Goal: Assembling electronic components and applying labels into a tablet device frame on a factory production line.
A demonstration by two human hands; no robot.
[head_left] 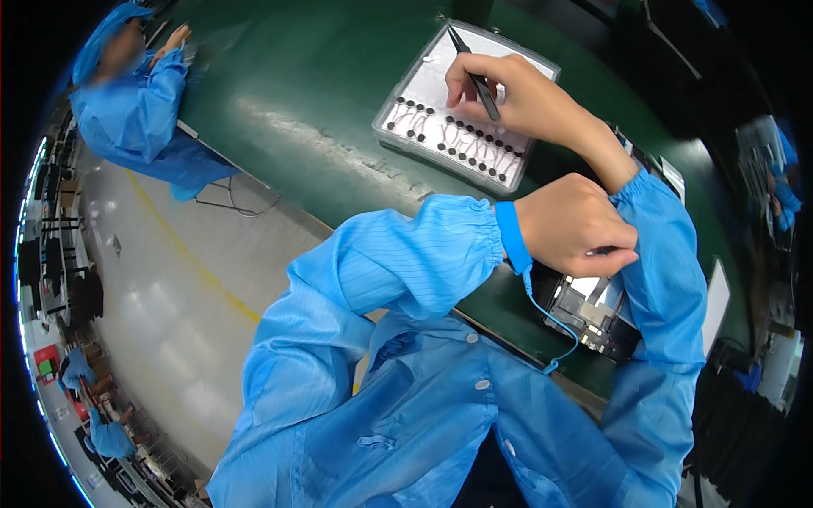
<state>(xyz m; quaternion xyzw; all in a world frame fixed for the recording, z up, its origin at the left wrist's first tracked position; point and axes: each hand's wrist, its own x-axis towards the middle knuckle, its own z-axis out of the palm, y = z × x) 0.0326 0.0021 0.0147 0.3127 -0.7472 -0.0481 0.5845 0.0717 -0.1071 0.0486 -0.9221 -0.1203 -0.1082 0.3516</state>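
Note:
Black tweezers [479,85] are held in my right hand [517,93], over a clear plastic box [385,135] with a white lining. Rows of small round black parts with thin pale wires [474,142] lie in the near half of that box. My left hand [576,224], with a blue wrist strap [512,235] on its wrist, is closed beside my right forearm. A small dark spot shows between its fingers, but what it holds is hidden. Just below that hand sits a device with metal and black inner parts [589,309], partly covered by my hand and right sleeve.
The green tabletop [296,93] carries the box and the device. A blue coiled cord [555,326] hangs from the wrist strap. At the far left, a person in blue overalls [135,102] sits by the table. A white panel [716,305] stands right of my right sleeve.

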